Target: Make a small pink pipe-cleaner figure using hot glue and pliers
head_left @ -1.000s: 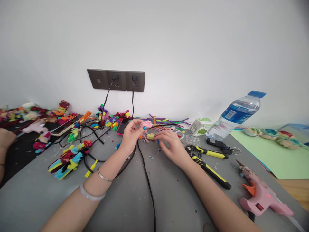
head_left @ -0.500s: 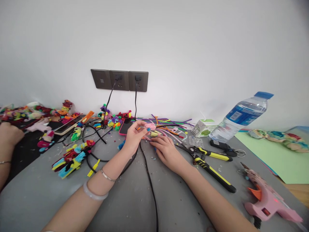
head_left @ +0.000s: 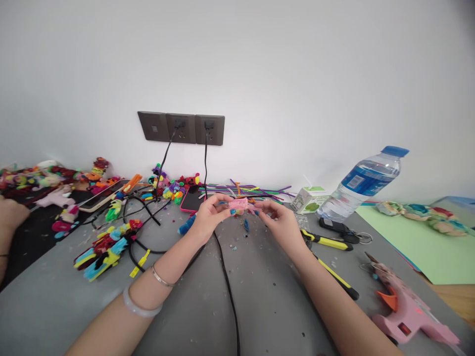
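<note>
My left hand [head_left: 209,216] and my right hand [head_left: 281,221] are raised together above the grey table [head_left: 260,296], near the far side. Both pinch a small pink fuzzy piece [head_left: 238,203] between their fingertips, the left at its left end, the right at its right end. Just behind them lies a loose pile of coloured pipe cleaners [head_left: 245,189]. A pink-cased phone [head_left: 191,200] lies to the left of the hands.
Yellow-handled pliers [head_left: 326,241] and a second yellow tool [head_left: 339,280] lie right of my hands, a pink glue gun [head_left: 404,311] at the near right. A water bottle [head_left: 361,183] and small carton [head_left: 309,199] stand behind. Black cables [head_left: 226,287] cross the table. Another person's hand [head_left: 9,215] rests far left.
My right hand has lifted off the table and come up to the pink piece. Both hands now hold it in the air, a little nearer to me.
</note>
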The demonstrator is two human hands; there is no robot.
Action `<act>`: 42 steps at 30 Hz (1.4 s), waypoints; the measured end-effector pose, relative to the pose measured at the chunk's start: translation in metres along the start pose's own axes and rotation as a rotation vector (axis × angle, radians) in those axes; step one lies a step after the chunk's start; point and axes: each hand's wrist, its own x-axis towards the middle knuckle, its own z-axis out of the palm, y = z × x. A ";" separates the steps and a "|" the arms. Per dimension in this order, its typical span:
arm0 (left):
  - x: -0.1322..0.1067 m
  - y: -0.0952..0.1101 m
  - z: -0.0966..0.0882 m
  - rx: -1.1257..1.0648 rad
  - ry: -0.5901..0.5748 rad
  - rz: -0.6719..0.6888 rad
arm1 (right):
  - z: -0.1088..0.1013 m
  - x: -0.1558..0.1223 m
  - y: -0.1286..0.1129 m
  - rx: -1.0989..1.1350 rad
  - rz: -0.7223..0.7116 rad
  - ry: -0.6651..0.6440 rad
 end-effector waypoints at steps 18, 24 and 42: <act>-0.001 -0.008 -0.003 0.049 -0.053 -0.029 | -0.004 -0.001 -0.017 0.198 -0.090 0.051; -0.003 -0.007 -0.001 0.099 -0.063 -0.034 | -0.001 -0.003 -0.020 0.150 -0.122 0.031; -0.001 -0.006 -0.004 0.137 -0.062 -0.033 | -0.003 0.002 -0.008 0.517 0.082 0.086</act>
